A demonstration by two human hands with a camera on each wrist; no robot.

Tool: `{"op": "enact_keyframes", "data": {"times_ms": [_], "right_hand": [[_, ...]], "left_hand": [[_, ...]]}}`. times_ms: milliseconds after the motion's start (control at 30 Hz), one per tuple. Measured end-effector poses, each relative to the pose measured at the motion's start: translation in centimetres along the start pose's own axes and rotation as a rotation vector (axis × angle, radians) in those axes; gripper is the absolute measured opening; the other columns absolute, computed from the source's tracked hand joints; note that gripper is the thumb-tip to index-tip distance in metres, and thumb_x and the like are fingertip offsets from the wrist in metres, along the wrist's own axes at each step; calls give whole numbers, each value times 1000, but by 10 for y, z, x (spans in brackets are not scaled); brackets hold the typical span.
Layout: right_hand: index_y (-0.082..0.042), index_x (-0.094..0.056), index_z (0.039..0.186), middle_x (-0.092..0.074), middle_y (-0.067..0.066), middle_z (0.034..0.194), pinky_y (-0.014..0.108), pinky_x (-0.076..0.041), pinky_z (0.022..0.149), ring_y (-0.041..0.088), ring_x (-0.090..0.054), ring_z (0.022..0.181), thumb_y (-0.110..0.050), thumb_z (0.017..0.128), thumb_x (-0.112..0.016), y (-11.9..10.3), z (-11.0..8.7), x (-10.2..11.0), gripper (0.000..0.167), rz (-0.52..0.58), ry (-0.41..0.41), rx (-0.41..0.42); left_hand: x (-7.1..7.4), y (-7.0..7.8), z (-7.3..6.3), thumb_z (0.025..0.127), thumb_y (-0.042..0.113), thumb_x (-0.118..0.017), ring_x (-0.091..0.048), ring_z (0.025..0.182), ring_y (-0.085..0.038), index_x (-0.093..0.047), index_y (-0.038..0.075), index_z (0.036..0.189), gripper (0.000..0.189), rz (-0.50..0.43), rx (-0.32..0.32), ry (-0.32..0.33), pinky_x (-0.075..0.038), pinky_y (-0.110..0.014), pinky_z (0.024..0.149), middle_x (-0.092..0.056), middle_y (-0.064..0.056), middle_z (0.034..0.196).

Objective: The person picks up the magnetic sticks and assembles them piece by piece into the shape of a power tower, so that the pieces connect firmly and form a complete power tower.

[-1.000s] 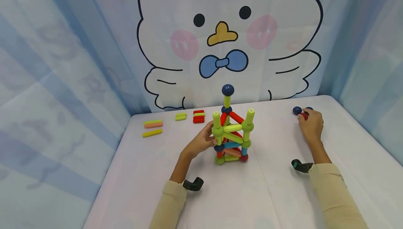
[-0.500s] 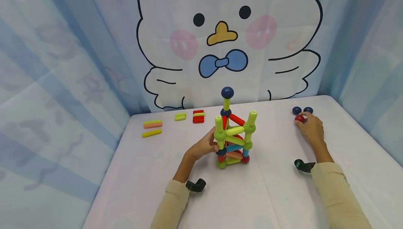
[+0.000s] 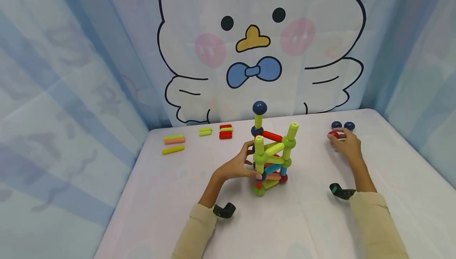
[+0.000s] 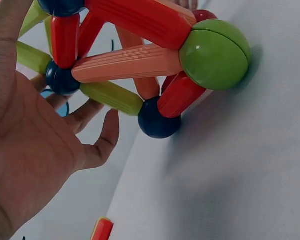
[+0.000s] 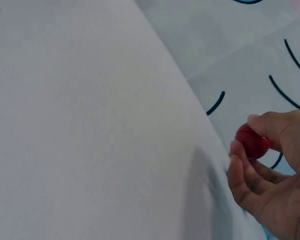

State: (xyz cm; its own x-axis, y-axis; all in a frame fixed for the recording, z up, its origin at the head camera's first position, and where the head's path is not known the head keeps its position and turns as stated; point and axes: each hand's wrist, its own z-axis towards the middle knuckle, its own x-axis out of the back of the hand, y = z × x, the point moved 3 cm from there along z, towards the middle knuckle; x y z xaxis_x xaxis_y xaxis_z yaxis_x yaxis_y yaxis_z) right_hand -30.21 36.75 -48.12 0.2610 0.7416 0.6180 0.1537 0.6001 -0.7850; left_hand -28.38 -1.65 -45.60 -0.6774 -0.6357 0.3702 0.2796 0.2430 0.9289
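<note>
A stick-and-ball structure (image 3: 260,158) gripped at centre, a red ball (image 3: 333,134) pinched at centre right.

The left hand (image 3: 233,169) holds the structure's left side, thumb in front and fingers reaching behind; the right hand (image 3: 350,145) has thumb and fingertips clamped on the red ball, which appears raised off the white table (image 3: 313,219), near two navy balls (image 3: 343,125). Two green uprights (image 3: 292,131) end bare, while a rear post (image 3: 258,121) carries a navy ball (image 3: 259,108). The step in hand looks like fetching a ball for one bare end; the next move would call for bringing it leftward and seating it squarely while the left hand keeps the structure from tipping. Loose sticks (image 3: 173,150) lie left of centre.
</note>
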Motion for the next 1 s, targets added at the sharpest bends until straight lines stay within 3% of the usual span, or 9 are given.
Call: {"op": "enact_keyframes", "data": {"times_ms": [100, 200, 267, 400, 467, 600, 733, 900, 1000], "right_hand": [[-2, -44, 141, -49, 29, 134, 7, -49, 65, 19, -64, 97, -44, 96, -57, -14, -5, -2, 63, 141, -54, 49], [-2, -42, 140, -51, 19, 130, 8, -51, 70, -3, -62, 85, -43, 94, -61, -34, -11, -1, 65, 252, -79, 117], [-2, -44, 138, -53, 8, 123, 10, -52, 72, -8, -62, 82, -41, 94, -63, -53, -17, 1, 62, 295, -74, 180], [-5, -51, 133, -59, -10, 111, 12, -53, 74, -3, -65, 83, -31, 95, -63, -102, -36, 11, 48, 370, -55, 346], [-6, -55, 131, -63, -13, 109, 12, -53, 74, 1, -66, 86, -21, 95, -64, -126, -48, 17, 40, 439, -51, 433], [-4, -59, 127, -68, -7, 112, 14, -53, 81, 8, -64, 98, -3, 92, -64, -164, -71, 25, 35, 595, -87, 601], [2, -59, 124, -68, -2, 114, 16, -52, 88, 12, -61, 104, 9, 88, -62, -190, -85, 26, 36, 683, -175, 737], [1, -60, 123, -69, -3, 111, 15, -52, 85, 14, -59, 100, 6, 88, -64, -202, -88, 19, 36, 597, -183, 763], [0, -60, 124, -68, -6, 111, 15, -52, 85, 14, -59, 100, 3, 89, -66, -201, -86, 13, 36, 534, -169, 740]], "left_hand": [[-3, 0, 0, 72, 57, -78, -36, 137, -22, -7, 25, 151, 110, 22, -8, 14, -45, -41, 102, -16, -1, 158], [-5, 1, 1, 71, 60, -78, -38, 132, -20, -5, 24, 151, 114, 52, -16, 23, -47, -40, 100, -21, -3, 154], [-6, 2, 1, 69, 62, -78, -39, 128, -18, -6, 23, 150, 115, 68, -13, 31, -47, -40, 100, -25, -5, 150], [-7, 5, 0, 67, 68, -76, -40, 123, -17, -9, 18, 148, 117, 102, 3, 52, -46, -39, 100, -29, -8, 145], [-7, 6, 0, 67, 67, -76, -40, 122, -17, -10, 16, 146, 115, 110, 11, 64, -46, -41, 101, -30, -8, 143], [-6, 8, -1, 71, 56, -79, -41, 123, -18, -14, 16, 140, 103, 98, 26, 96, -46, -45, 100, -38, -8, 136], [-6, 8, -2, 71, 57, -80, -42, 129, -18, -14, 16, 135, 101, 88, 4, 111, -42, -45, 107, -39, -6, 137], [-6, 8, -1, 70, 57, -81, -40, 136, -17, -12, 16, 134, 102, 71, -14, 109, -35, -44, 114, -39, -6, 141], [-6, 8, -2, 69, 60, -80, -42, 134, -18, -13, 16, 134, 103, 66, 8, 117, -39, -43, 111, -40, -6, 139]]}}
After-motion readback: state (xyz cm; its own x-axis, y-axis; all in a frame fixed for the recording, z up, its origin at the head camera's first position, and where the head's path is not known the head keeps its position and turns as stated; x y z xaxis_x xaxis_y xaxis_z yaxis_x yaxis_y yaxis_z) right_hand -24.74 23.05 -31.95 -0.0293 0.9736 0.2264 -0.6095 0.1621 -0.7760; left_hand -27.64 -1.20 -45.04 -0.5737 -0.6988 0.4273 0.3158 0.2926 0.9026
